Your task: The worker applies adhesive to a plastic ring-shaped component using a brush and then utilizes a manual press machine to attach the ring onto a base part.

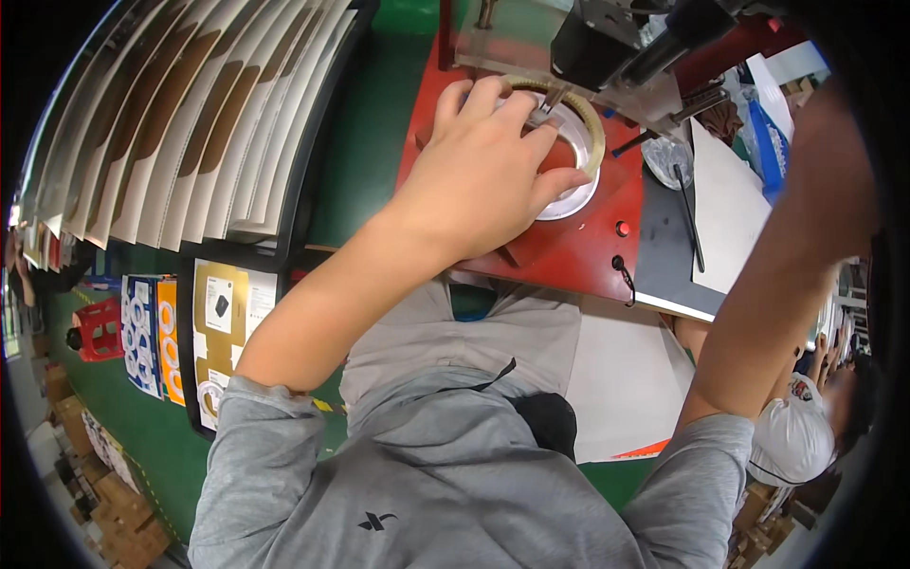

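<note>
My left hand (493, 156) reaches over a roll of clear yellowish tape (594, 142) with a white inner ring. The roll lies on the red base (592, 251) of a bench machine. My bent fingers go over its left side, and my thumb presses on the white ring near the right rim. Parts of the roll are hidden under this hand. A small metal piece (550, 102) of the machine stands at the roll's middle. My right hand (838, 171) is raised at the far right edge, dark and blurred, with its fingers not visible.
A dark rack of upright card sheets (237, 123) stands at the left. The machine's black head and clear guard (512, 47) hang above the roll. A red button (622, 229) sits on the base. White sheets (725, 199) lie to the right; a person in white (794, 438) is beyond.
</note>
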